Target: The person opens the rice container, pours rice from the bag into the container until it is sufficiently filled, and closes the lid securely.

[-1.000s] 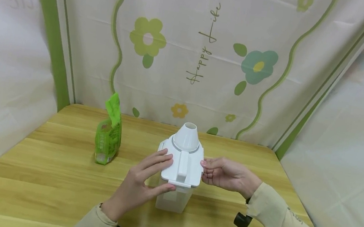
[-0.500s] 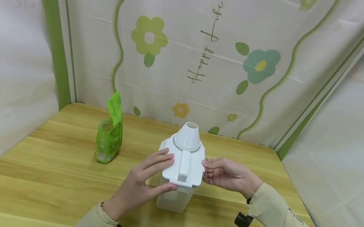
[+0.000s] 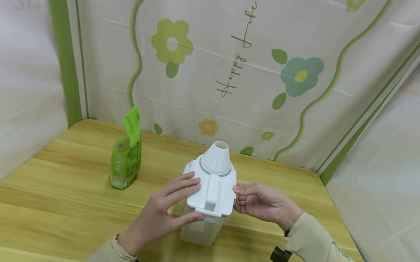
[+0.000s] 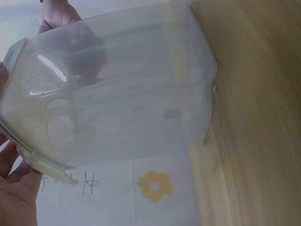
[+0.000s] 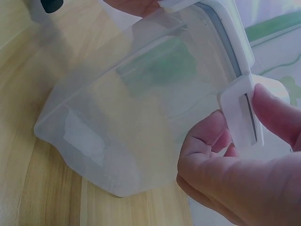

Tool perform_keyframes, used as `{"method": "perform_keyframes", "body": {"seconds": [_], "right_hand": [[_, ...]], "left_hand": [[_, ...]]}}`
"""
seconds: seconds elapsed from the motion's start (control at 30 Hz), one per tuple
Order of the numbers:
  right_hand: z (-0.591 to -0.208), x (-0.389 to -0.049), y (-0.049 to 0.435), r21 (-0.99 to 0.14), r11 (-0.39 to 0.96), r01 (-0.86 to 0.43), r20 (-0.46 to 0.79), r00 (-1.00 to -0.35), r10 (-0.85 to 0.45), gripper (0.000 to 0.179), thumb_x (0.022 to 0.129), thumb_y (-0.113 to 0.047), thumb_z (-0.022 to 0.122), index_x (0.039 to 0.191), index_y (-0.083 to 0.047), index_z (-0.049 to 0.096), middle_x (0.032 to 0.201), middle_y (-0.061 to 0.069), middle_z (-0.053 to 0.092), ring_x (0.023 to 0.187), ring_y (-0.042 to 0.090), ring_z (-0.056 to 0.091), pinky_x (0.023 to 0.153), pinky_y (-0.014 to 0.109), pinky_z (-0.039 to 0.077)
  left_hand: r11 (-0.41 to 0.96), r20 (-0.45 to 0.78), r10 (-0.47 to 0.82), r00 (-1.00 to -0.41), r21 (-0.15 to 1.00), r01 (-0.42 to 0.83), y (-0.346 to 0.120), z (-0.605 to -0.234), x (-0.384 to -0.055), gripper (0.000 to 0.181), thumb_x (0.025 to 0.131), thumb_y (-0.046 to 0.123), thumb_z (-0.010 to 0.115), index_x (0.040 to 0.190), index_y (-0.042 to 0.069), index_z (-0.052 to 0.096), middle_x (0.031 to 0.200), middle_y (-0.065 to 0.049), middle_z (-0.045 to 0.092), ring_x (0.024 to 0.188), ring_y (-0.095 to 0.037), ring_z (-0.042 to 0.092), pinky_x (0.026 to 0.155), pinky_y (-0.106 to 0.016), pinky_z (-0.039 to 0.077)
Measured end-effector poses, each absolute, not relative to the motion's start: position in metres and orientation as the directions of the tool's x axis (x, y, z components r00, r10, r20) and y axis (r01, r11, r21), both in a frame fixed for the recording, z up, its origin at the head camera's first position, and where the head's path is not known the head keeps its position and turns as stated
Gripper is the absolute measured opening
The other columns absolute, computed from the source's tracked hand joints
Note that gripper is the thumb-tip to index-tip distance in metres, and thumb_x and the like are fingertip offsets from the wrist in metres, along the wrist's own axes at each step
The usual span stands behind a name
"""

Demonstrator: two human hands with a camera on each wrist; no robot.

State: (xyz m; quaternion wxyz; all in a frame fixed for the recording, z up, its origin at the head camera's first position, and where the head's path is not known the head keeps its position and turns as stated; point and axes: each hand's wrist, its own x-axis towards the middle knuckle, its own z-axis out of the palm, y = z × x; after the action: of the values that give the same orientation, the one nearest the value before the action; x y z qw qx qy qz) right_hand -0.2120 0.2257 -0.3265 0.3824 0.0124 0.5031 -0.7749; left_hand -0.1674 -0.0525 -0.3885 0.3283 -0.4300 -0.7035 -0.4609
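Observation:
A clear plastic storage container (image 3: 200, 231) stands on the table, with a white lid (image 3: 198, 199) that bears a handle bar and a cone-shaped spout (image 3: 216, 157). My left hand (image 3: 160, 208) holds the lid at its left and front, two fingers over the top and the thumb on the front clip (image 3: 208, 213). In the left wrist view some of its fingers (image 4: 19, 181) are bent by a side clip. On the opposite side my right hand (image 3: 264, 202) pinches the white side clip (image 5: 237, 110) between thumb and bent fingers. That clip slants outward from the container wall.
A green bag (image 3: 125, 162) with a twisted top stands upright at the left of the wooden table (image 3: 65, 200). Behind the table hangs a flower-print curtain (image 3: 194, 98), with pale fabric walls on both sides.

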Motion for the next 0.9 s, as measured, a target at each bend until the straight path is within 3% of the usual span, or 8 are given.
{"method": "perform_keyframes", "body": {"seconds": [0.33,0.6,0.9], "right_hand": [[-0.3280,-0.2113,0.2272,-0.763,-0.218,0.608,-0.407,-0.715,-0.569,0.029,0.099,0.000,0.054,0.125,0.008,0.044,0.110,0.013,0.061,0.095,0.020,0.057,0.089,0.030,0.049],[-0.3289,-0.2110,0.2281,-0.769,-0.219,0.601,-0.399,-0.718,-0.570,0.021,0.100,0.001,0.051,0.120,0.007,0.051,0.110,0.013,0.061,0.094,0.020,0.057,0.088,0.030,0.048],[-0.3253,-0.2094,0.2249,-0.818,-0.201,0.539,-0.389,-0.776,-0.496,0.036,0.097,0.003,0.056,0.130,0.010,0.046,0.112,0.012,0.060,0.090,0.020,0.057,0.083,0.030,0.048]], "left_hand": [[0.209,0.853,0.307,-0.422,0.373,0.904,-0.0519,-0.3899,-0.1674,0.055,0.088,0.036,0.074,0.129,0.001,0.063,0.134,-0.014,0.058,0.128,-0.038,0.048,0.107,-0.040,0.039],[0.213,0.854,0.308,-0.419,0.367,0.906,-0.0511,-0.3909,-0.1676,0.055,0.088,0.037,0.074,0.129,0.001,0.063,0.134,-0.014,0.057,0.128,-0.037,0.048,0.107,-0.040,0.040],[0.204,0.865,0.298,-0.404,0.356,0.912,-0.0510,-0.3889,-0.1674,0.054,0.088,0.036,0.074,0.128,0.000,0.064,0.132,-0.015,0.058,0.126,-0.039,0.049,0.107,-0.042,0.039]]}}
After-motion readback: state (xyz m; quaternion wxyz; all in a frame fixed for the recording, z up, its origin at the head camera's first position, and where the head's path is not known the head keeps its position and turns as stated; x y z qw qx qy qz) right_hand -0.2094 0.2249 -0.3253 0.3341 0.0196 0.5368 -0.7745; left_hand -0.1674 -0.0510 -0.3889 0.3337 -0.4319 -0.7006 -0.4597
